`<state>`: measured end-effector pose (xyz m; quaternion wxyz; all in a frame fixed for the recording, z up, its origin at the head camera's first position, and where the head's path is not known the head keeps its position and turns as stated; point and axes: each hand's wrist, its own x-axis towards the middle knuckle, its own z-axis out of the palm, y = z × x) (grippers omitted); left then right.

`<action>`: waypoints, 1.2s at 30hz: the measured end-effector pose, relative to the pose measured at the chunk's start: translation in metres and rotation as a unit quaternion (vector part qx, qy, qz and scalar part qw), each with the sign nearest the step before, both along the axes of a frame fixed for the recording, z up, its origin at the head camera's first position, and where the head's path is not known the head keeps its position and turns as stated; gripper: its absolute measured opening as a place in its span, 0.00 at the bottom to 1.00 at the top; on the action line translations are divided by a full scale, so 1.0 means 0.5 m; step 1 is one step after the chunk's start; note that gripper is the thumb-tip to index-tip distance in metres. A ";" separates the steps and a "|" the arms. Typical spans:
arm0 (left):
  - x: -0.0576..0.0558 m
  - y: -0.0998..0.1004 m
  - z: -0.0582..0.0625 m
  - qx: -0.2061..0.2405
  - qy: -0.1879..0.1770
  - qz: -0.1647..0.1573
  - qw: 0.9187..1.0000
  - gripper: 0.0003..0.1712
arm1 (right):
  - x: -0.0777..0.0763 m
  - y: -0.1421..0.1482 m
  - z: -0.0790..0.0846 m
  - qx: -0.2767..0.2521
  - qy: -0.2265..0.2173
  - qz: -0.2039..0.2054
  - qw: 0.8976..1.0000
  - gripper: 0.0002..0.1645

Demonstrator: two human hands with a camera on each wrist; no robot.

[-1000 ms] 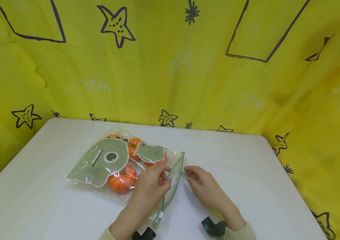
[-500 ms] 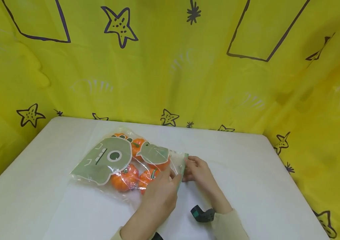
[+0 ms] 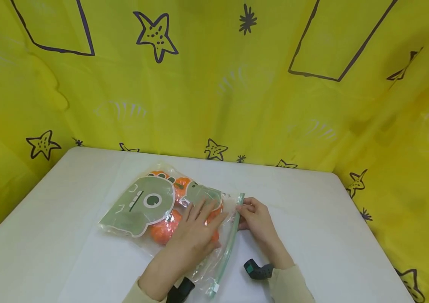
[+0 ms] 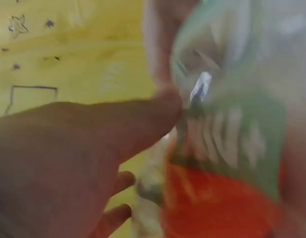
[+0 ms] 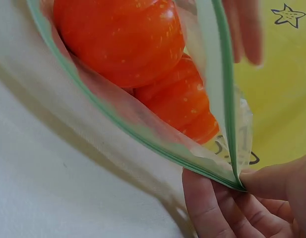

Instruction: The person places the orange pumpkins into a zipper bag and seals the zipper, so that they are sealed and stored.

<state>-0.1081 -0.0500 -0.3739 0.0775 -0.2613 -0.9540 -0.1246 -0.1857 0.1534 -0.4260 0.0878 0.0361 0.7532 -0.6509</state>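
Observation:
A clear zip bag with a green cartoon monster print lies on the table. Orange toy pumpkins show through its plastic. My left hand rests over the bag's right part, fingers spread and fairly straight; blurred, its thumb appears beside the print in the left wrist view. My right hand pinches the far corner of the mouth, thumb on one side and fingers on the other. In the right wrist view the green zip strip gapes apart, with pumpkins visible inside. A white slider sits at the strip's near end.
The white table extends around the bag. Behind it and along the sides hangs a yellow cloth with drawn stars. Black wrist cameras stick out beside both forearms.
My right hand has come from beside the bag to grip its far mouth corner. My left hand has left the mouth edge and spread over the bag, which has shifted slightly right.

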 end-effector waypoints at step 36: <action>-0.057 0.057 -0.040 -0.055 -0.010 0.028 0.998 0.45 | 0.074 0.038 -0.004 -0.034 -0.041 0.139 0.989 0.17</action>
